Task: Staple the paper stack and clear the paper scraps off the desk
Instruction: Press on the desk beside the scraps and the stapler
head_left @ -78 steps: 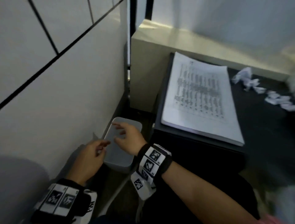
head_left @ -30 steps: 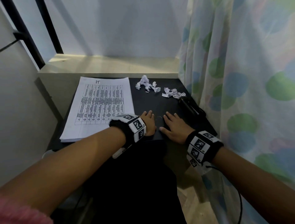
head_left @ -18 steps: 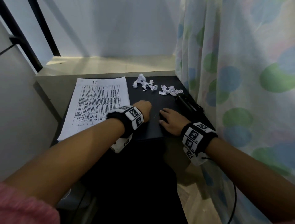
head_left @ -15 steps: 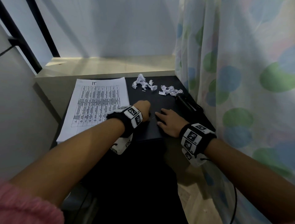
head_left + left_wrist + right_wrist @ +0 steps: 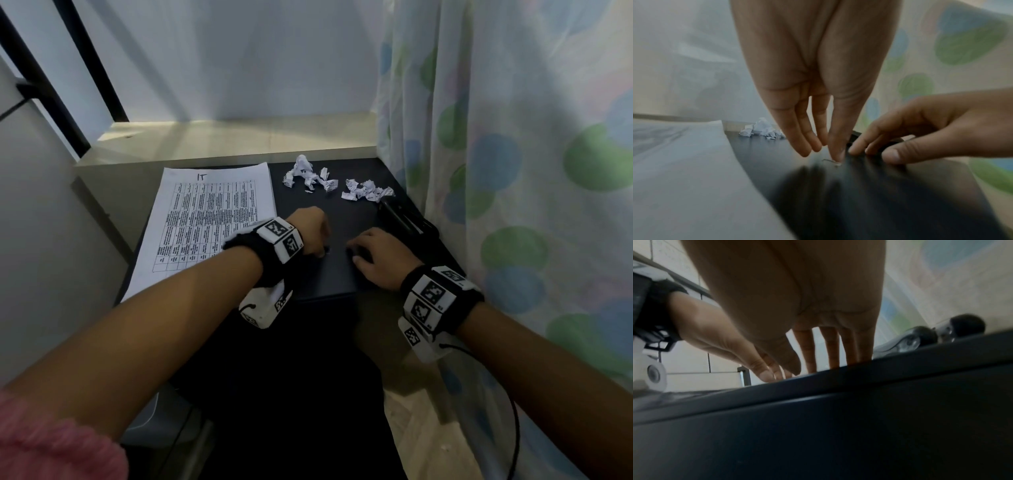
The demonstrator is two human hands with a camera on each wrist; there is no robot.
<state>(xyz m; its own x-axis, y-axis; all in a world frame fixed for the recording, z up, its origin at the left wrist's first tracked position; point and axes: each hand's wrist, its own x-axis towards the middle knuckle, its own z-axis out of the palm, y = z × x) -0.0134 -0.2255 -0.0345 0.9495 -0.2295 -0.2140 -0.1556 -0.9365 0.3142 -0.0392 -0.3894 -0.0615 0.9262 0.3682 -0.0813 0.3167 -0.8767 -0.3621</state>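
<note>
Left grip released, thumb tip touching a loose staple lying 9-to-3 on the desk; right grip at 3 o'clock, fingers flat, holding nothing.

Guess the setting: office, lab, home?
Probably a home corner, not an office: a small black desk wedged beside a polka-dot curtain, holding a printed paper stack, crumpled paper scraps and a black stapler.

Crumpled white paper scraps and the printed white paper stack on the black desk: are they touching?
Apart. The head view shows a strip of black desk between the paper scraps and the paper stack.
</note>
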